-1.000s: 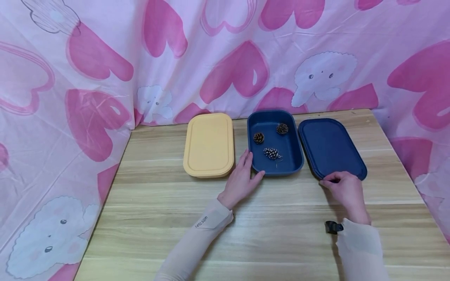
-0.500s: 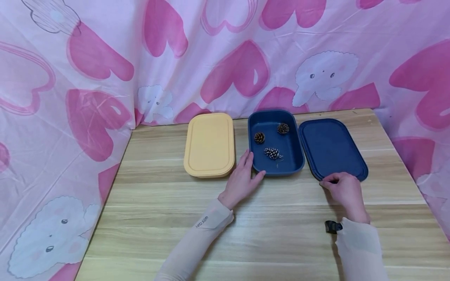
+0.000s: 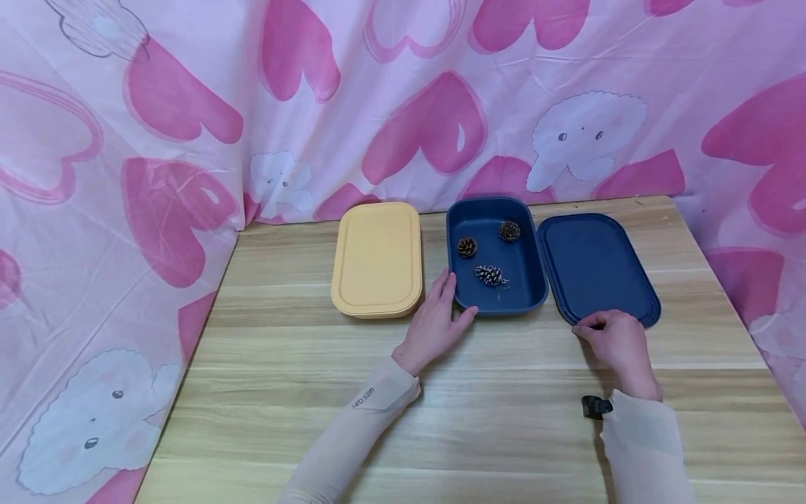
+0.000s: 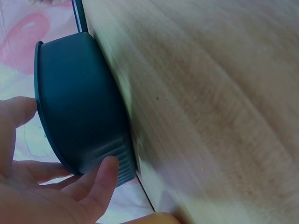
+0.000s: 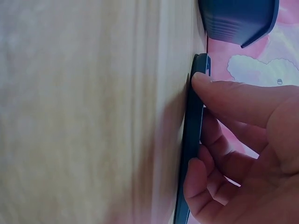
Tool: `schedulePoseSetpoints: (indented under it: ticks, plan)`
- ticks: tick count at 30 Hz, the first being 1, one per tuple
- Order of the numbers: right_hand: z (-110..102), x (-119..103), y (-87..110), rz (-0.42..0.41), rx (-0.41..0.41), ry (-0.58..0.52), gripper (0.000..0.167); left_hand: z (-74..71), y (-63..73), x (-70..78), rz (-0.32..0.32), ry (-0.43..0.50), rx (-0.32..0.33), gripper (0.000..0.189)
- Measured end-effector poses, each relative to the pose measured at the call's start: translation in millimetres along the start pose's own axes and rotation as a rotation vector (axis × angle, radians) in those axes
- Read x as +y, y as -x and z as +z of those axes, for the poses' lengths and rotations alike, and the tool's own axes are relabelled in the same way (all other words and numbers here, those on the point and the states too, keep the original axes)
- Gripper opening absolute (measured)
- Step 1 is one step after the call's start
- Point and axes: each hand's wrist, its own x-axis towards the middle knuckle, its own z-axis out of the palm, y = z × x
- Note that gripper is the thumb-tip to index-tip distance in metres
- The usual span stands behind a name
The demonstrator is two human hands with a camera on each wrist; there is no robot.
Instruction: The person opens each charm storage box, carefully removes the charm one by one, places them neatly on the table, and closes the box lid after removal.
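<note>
1. While your head view shows pine cones (image 3: 490, 275) inside the blue box (image 3: 525, 283), only the wrist views show its ribbed outside.
2. Right of it, the blue lid (image 3: 595, 262) lies lengthwise near to far, near end slanting right.
3. Your right hand (image 3: 620, 343) pinches its near edge; your left hand (image 3: 434, 322), fingers apart, touches the box's near-left corner.

Bright, even light in the head view; dimmer wrist views, table (image 5: 84, 102) blurred, softly shadowed.

The head view is turning slightly, so the curtain (image 3: 302, 126), yellow box (image 3: 377, 259), blue container (image 3: 527, 280) and blue lid (image 3: 598, 269) are all appearing a touch nearer 3 o'clock.
</note>
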Motion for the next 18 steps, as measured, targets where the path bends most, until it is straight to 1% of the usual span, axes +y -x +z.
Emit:
schedulePoseSetpoints:
  ticks: [9, 12, 16, 18]
  plan:
    - [-1.7, -1.2, -2.4, -0.003, -0.027, 0.003, 0.016, 2.3, -1.2, -1.2, -0.012, 0.020, -0.004, 0.076]
    - [-3.7, -2.7, -3.2, -0.012, -0.008, -0.005, 0.017, 2.5, -1.3, -1.3, -0.022, 0.024, -0.013, 0.076]
    - [-9.1, -8.0, -5.9, -0.021, 0.043, -0.036, 0.027, 2.2, -0.5, -1.3, -0.027, 0.031, -0.022, 0.076]
    - [-12.5, -12.5, -8.1, -0.016, 0.049, -0.062, 0.035, 2.0, 0.6, -1.9, -0.032, 0.037, -0.025, 0.076]
